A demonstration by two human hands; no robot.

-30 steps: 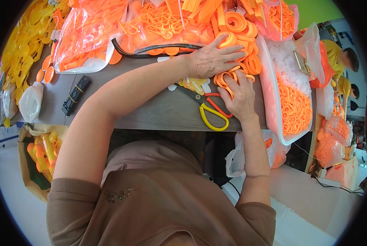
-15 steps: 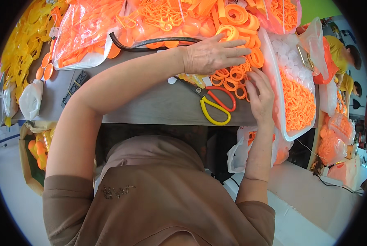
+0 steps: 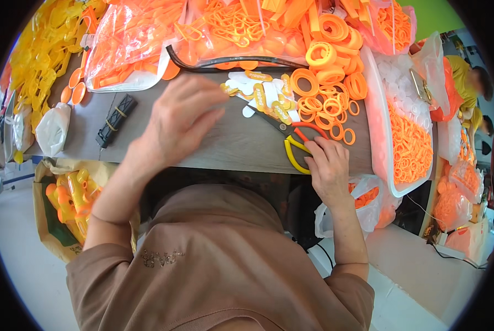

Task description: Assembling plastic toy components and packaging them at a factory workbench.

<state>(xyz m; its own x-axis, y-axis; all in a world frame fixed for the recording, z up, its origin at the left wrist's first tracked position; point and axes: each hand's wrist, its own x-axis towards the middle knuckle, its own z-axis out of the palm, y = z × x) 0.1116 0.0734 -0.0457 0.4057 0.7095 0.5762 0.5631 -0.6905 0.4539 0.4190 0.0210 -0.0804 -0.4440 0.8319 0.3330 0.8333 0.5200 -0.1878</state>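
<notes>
Head view, looking straight down over the person's shoulders at a grey table. The right hand lies at the near edge of the table with its fingertips on the handles of the scissors, red and yellow loops, blades pointing up and left toward the cards; the fingers are bent loosely over the loops, and whether any finger is threaded through I cannot tell. The left hand hangs above the middle of the table, motion-blurred, fingers loosely spread and slightly curled, nothing visible in its grasp. Just beyond its fingertips sits a small scatter of white cards with yellow tags, touching the blade end of the scissors. To the right of those, a heap of orange rings, some flat on the table, some stacked and thicker toward the far side. Right again, a white tray filled with small orange rings and pale clear pieces. Along the far edge, clear bags of orange plastic parts, and a dark curved strip lying in front of them. Far left, a pile of yellow plastic parts; a black ribbed piece lies on the table well apart from the left hand, with a crumpled white bag beside it. Below the table's left end, a sack of orange and yellow pieces.
</notes>
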